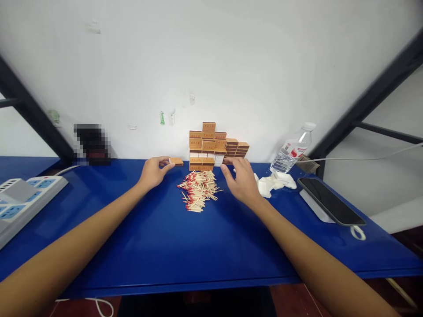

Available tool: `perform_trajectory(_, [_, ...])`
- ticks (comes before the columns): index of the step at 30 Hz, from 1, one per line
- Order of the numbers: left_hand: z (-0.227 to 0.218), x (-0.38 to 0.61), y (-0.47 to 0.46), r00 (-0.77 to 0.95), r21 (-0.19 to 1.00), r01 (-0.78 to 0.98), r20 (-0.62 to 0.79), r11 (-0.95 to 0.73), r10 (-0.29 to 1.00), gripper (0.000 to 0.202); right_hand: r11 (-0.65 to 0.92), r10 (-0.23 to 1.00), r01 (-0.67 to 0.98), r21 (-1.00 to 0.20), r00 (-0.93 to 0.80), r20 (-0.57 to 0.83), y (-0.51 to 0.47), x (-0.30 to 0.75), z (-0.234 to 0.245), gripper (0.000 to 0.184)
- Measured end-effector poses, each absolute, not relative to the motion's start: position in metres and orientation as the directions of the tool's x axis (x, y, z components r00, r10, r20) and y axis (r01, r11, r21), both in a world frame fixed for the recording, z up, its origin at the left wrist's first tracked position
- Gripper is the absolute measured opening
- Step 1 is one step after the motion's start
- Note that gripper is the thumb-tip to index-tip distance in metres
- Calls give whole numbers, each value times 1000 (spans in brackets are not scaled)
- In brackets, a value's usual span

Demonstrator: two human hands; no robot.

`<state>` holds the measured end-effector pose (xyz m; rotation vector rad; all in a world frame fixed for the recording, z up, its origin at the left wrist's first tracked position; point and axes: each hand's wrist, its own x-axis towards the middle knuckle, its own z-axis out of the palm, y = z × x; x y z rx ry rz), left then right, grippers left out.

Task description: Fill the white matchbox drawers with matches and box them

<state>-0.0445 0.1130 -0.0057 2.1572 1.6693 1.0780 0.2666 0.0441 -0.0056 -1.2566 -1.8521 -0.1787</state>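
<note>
A loose heap of red-tipped matches [198,190] lies on the blue table [158,237] between my hands. My left hand [154,171] pinches a single orange matchbox [176,161] by its end, just left of the heap. Behind the heap a stack of orange matchboxes [207,147] stands against the white wall, with a lower stack [237,148] beside it. My right hand [243,180] hovers to the right of the matches, fingers spread and reaching toward the lower stack, holding nothing that I can see.
Several white inner trays [274,182] lie right of my right hand. A clear water bottle [292,149] stands behind them. A dark phone [330,200] rests at the right edge. A white power strip [23,196] sits at the far left.
</note>
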Motion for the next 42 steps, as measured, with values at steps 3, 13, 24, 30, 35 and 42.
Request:
perform_trajectory(3, [-11,-36,129,123,506,803,377,-315,918,30,419,706,852,-315,-87,703,53,281,-5,26])
perform_trajectory(13, [-17,-2,149,-3,395,904,385,-161,923,27,310,728,925,-218,-84,680,55,286,2,20])
perform_trajectory(24, [4,-34,108,55,367,901,434,-232,899,27,156,856,985,-71,-99,507,63,353,30,19])
perform_trajectory(30, [1,-50,74,254,350,775,589,-526,767,25,240,940,962,-134,-196,278,62,355,25,27])
perform_trajectory(35, [1,-36,59,425,161,718,669,-677,610,27,270,939,961,-60,-249,238,57,330,10,18])
perform_trajectory(42, [6,-12,30,557,75,597,678,-799,480,25,507,850,835,-215,-443,284,32,309,39,12])
